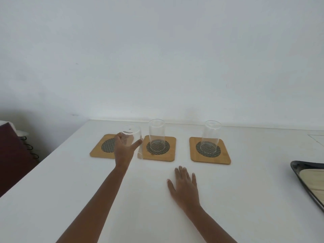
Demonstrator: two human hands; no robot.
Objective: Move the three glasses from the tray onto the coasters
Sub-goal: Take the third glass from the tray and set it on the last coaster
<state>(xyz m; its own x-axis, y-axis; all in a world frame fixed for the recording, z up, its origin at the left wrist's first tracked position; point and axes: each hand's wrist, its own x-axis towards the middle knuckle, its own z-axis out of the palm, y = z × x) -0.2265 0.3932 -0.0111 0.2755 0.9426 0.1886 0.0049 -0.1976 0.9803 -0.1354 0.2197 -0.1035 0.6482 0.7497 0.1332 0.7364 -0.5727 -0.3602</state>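
Nearest to the camera, the right hand (184, 187) lies flat on the white table (70, 181) with its fingers spread and holding nothing, and the tray (298, 166) sits at the right edge with no glass visible on the part in view. Farther on, the left hand (123, 149) has its fingers clamped around the third glass (131, 135), tilted over the left coaster (102, 147). Behind, the middle glass (156, 135) stands upright on the middle coaster (171, 151) and the right glass (210, 137) on the right coaster (224, 155).
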